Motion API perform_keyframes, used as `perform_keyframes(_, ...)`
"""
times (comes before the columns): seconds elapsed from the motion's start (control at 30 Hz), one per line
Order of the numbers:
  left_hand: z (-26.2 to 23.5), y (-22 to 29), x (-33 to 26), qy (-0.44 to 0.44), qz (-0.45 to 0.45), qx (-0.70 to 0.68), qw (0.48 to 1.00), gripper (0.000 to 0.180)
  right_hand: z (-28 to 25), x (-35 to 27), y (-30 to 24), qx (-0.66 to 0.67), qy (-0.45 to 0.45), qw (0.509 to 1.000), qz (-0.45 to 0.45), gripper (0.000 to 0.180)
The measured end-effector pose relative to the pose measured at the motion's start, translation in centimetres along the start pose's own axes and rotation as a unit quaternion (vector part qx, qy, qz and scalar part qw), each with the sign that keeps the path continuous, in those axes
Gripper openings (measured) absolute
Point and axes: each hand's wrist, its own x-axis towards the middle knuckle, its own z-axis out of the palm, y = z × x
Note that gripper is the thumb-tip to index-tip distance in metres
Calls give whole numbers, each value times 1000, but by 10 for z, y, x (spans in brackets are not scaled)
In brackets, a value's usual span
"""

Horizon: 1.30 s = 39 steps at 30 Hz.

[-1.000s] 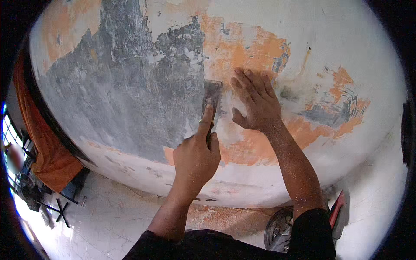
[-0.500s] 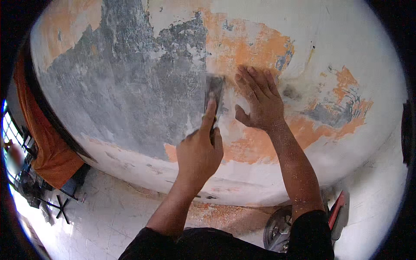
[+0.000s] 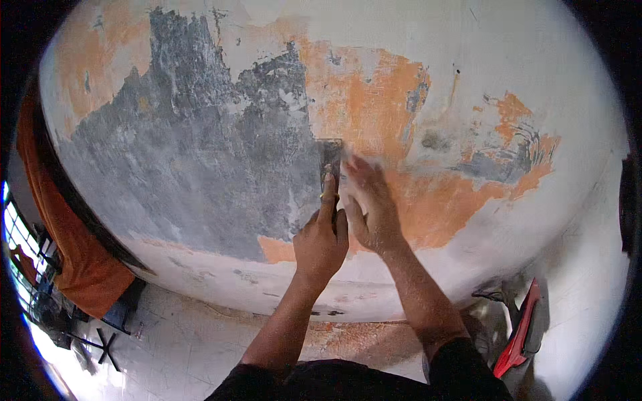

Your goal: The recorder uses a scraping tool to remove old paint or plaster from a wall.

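My left hand [image 3: 322, 244] is closed around the handle of a scraper [image 3: 330, 155], its index finger stretched along the dark flat blade. The blade lies against the wall [image 3: 200, 154], at the border between a large bare grey patch and a patch of orange paint [image 3: 361, 93]. Just right of the blade is my right hand [image 3: 374, 207], its thumb apart and its fingers stretched but smeared by motion. It holds nothing that I can see. Whether its fingertips touch the wall I cannot tell.
An orange curtain [image 3: 80, 267] hangs at the left wall edge, near a bright barred window [image 3: 17, 220] and a black-legged stand [image 3: 103, 349]. Orange flakes [image 3: 354, 339] litter the floor at the wall's foot. Something red and long [image 3: 518, 337] stands at the lower right.
My right hand has come off the orange patch, moving left and down beside the scraper. The scraper's blade sits slightly lower in the picture, still in my left hand. The view has shifted a little.
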Motion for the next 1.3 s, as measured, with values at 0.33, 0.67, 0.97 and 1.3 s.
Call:
perform_keyframes(0.33,-49,-25,33,-343,21,-240,908,68,46,-48,-70,177,98,946,253,56)
perform_keyframes(0.67,-92,-23,72,-513,16,-146,846,76,72,-44,-89,-78,146,958,233,70)
perform_keyframes(0.97,-93,-90,157,134,408,214,877,60,73,-21,-112,-175,153,932,279,62)
perform_keyframes(1.3,-64,-84,160,217,412,162,870,53,53,-11,-139,-181,111,905,369,53)
